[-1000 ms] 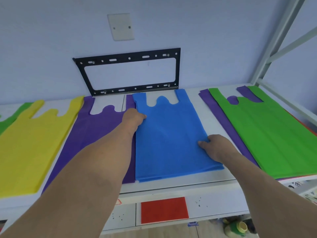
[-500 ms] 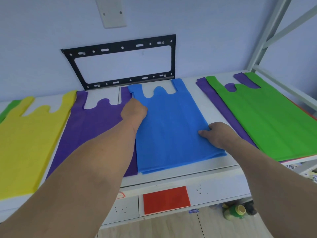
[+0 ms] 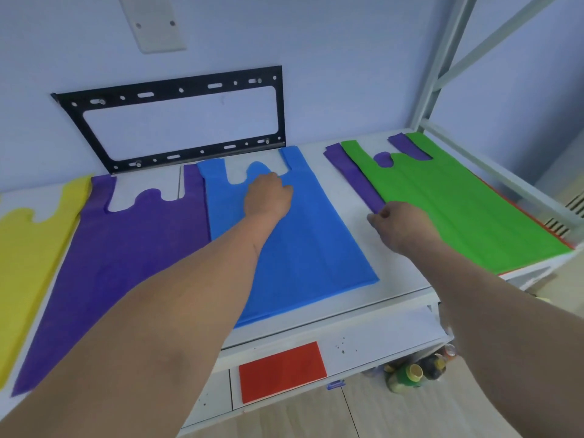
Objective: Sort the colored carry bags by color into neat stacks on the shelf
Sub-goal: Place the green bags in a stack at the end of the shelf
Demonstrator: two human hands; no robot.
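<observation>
A blue bag (image 3: 309, 248) lies flat in the middle of the white shelf (image 3: 398, 287). My left hand (image 3: 268, 197) rests on its upper part, just below the handles, knuckles up. To the right lies a green bag (image 3: 458, 210) on top of a purple bag (image 3: 357, 178), whose left edge and handles stick out. My right hand (image 3: 398, 222) pinches that purple edge with curled fingers. Left of the blue bag lie another purple bag (image 3: 126, 248) and a yellow bag (image 3: 25, 248).
A black metal bracket (image 3: 170, 90) hangs on the wall behind the shelf. A thin orange-red edge (image 3: 551, 230) shows under the green bag. A red sheet (image 3: 281, 371) lies on the lower shelf. Bottles (image 3: 410, 374) stand on the floor. The shelf's upright (image 3: 442, 58) rises at the right.
My left hand moved from the blue bag's left edge to its upper middle. My right hand left the blue bag's right side and took hold of the purple edge beside the green bag.
</observation>
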